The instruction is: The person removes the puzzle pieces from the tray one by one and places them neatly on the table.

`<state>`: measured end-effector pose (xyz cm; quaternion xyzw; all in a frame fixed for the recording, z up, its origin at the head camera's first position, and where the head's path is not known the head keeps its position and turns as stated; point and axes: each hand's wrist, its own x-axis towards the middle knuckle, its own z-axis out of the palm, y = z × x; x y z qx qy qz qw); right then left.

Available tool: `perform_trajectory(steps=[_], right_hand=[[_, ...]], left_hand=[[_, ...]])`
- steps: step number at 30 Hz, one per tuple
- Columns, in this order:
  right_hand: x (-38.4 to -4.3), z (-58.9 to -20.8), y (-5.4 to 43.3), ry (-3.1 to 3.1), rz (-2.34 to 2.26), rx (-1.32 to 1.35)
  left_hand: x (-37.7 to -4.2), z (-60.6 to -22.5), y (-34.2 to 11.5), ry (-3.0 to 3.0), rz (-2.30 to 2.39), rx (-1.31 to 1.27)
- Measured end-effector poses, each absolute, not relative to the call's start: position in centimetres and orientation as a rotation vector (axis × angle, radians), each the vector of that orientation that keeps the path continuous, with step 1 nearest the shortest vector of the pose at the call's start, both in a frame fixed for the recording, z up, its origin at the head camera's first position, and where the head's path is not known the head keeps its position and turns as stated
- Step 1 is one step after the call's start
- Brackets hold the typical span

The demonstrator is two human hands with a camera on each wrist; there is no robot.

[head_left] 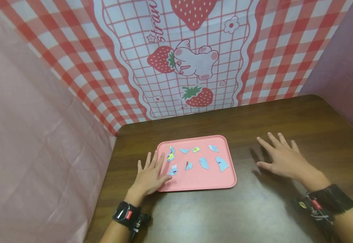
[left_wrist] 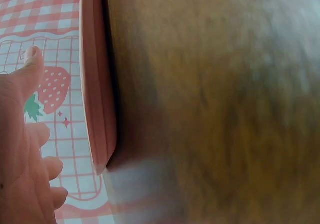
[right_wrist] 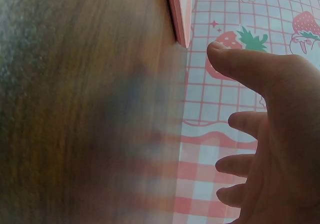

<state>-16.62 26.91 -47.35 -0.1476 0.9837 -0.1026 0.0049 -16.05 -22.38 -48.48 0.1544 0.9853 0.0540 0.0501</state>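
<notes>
A pink tray [head_left: 194,181] lies flat on the table, bearing several thin, irregular light-blue pieces, like parts of a cut-up picture. Among them are a tall piece with yellow print [head_left: 170,154], a small yellowish piece [head_left: 196,149], one with a red mark [head_left: 188,165] and a larger blue one [head_left: 222,164]. My left hand [head_left: 147,177] hovers at the tray's left edge with fingers spread, its thumb close to a lower-left piece [head_left: 173,171]; contact cannot be told. Right of the tray, my right hand [head_left: 284,160] is spread above the table, holding nothing.
The dark wooden table [head_left: 255,209] reaches out on both sides of the tray. Behind it hangs a red-and-white checked cloth [head_left: 194,64] with strawberries and a rabbit. Pinkish cloth [head_left: 43,135] hangs at the left. Each wrist wears a black strap [head_left: 331,199] with a camera.
</notes>
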Motion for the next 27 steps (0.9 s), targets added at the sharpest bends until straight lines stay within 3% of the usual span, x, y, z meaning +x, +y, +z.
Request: perform_trajectory(steps=[11,20,27], right_hand=[[-17.0,-47.1,26.3,3.101,-0.446,-0.482],[-18.8,-47.0,22.0,3.034,-0.978,-0.568],[-21.5,-47.6,18.6,3.02,-1.072,-0.602]], left_hand=[[-16.4,-49.5,-22.4,2.937,0.569,0.373],[-16.8,-51.4,-23.7,2.775,1.134,0.362],[-17.0,-51.9,-24.2,2.684,1.328,0.341]])
